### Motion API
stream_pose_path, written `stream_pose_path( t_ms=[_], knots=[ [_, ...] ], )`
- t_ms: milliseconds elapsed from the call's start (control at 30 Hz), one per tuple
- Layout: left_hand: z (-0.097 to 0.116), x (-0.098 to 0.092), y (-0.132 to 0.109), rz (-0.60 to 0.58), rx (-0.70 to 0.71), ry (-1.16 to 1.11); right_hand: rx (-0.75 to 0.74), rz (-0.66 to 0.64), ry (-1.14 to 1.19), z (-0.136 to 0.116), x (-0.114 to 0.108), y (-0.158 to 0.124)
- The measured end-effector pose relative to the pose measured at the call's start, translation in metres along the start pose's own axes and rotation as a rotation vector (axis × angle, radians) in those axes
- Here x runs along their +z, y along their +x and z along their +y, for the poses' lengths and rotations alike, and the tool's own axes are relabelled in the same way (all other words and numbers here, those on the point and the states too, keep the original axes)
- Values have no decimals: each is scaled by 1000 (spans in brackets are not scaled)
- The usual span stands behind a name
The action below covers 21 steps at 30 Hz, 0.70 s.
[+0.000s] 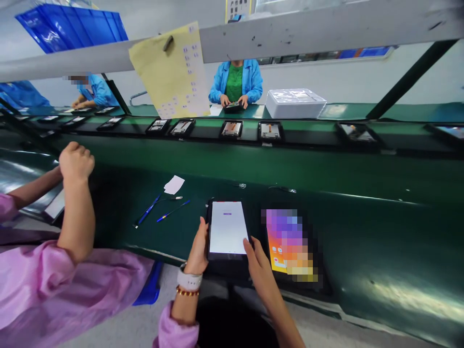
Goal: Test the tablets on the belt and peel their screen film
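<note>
Pink smock sleeve (61, 285) beside a smartphone held two-handed on a green conveyor belt (380, 251)

Left to right, near field: a co-worker's two pink-sleeved forearms meet in a raised, closed fist (76, 162) above the belt; the second hand is hidden behind it. Next lie two slim blue-handled tools (148, 210), their exact kind unclear, and one small white paper slip (174, 184). At centre, a black-framed smartphone (227, 229) with a lit white screen rests on the belt. The person's left hand (198, 251), wearing one white wristwatch (189, 279) and one beaded bracelet (187, 291), clamps the phone's left edge. The right hand (259, 263) clamps its lower right edge. The hands stay apart, a sound hold that leaves the screen uncovered and steadies the phone from both sides. One second smartphone with a blurred, multicoloured screen (290, 246) lies just to the right, untouched.

Far field, left to right: one blue plastic crate (72, 29); one yellow paper sheet (170, 72) hanging from a grey overhead beam (290, 34); two co-workers in blue smocks (235, 82), the nearer one handling a dark handset (232, 106); one white box (295, 104). At least ten dark-framed phones (232, 129) stand in a row along the upper belt.
</note>
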<state>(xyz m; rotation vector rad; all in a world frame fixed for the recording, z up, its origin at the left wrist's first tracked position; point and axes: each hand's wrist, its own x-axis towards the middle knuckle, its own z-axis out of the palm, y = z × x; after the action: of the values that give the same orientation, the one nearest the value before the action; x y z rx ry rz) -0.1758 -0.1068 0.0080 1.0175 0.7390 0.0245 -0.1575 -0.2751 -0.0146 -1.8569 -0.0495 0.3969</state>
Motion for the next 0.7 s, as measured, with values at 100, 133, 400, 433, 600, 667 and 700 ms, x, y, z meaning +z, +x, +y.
stream_pose_path(
  t_ms=[100,133,400,433,600,667,700],
  knots=[
    [-8,7,4,-50,-76,-113,-41,-67,-18,-2,-4,-4],
    [-10,9,3,-49,-70,-146,-62,-65,-32,-1,-6,-4],
    [-11,9,-34,25,127,-270,-824,148,-603,-9,-42,-16],
    [-9,7,-38,48,146,-267,-881,155,-631,-12,-48,-20],
    [-3,-3,-55,193,177,-247,-1002,127,-539,-19,-75,-40],
    [-2,-6,-60,202,192,-244,-1064,93,-521,-24,-79,-47],
    [-3,-7,-62,206,196,-238,-1102,64,-519,-28,-80,-50]
  ],
)
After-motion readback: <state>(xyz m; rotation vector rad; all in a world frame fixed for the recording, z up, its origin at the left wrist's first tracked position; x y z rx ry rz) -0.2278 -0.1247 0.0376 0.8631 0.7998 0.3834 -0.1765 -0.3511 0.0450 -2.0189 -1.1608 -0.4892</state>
